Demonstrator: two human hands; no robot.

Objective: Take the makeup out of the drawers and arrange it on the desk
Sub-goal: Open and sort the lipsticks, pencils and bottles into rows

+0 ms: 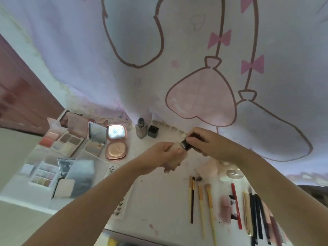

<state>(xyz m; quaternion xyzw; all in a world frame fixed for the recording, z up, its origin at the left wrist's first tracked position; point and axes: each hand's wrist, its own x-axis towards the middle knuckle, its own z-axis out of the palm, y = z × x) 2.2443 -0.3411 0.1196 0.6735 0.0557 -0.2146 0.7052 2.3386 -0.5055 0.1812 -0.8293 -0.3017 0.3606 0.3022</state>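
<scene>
My left hand (166, 155) grips a pale beige foundation bottle (175, 157) above the middle of the white desk (159, 201). My right hand (204, 141) pinches the bottle's dark cap (186, 145) at its top end. Open palettes (69, 141) and a pink round compact (116, 142) lie in rows at the left. Another foundation bottle (141, 129) and its loose black cap (153, 131) stand at the back. Brushes (200, 197) and pencils (255, 215) lie side by side at the right.
A white curtain (177, 59) with pink balloon drawings hangs behind the desk. A silvery mirrored case (78, 176) sits at the front left. A small white round object (231, 174) lies under my right forearm. The desk's front edge runs along the bottom.
</scene>
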